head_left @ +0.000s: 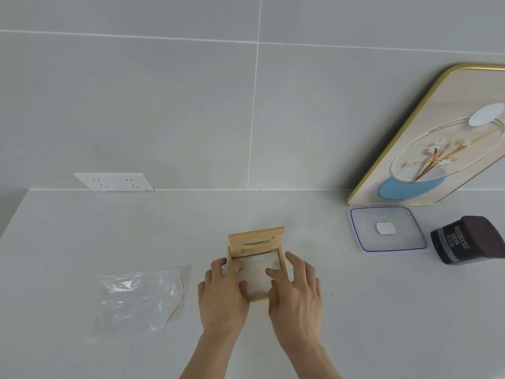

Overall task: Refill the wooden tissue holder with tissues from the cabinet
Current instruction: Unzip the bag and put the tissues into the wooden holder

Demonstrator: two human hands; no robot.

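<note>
A small wooden tissue holder (257, 298) stands on the pale counter with its slotted lid (256, 240) tipped up at the back. White tissues (255, 272) lie inside it. My left hand (222, 289) rests on the holder's left side, fingertips down on the tissues. My right hand (293, 288) lies over the right side, its fingers also pressing on the tissues. Neither hand is closed around anything.
A clear, flat plastic bag with a red strip (142, 296) lies left of the holder. To the right are a clear lidded container (386, 228) and a dark cocoa tub (470, 240). A gold-rimmed picture (426, 143) leans on the tiled wall. A white socket plate (114, 181) sits at the wall's foot.
</note>
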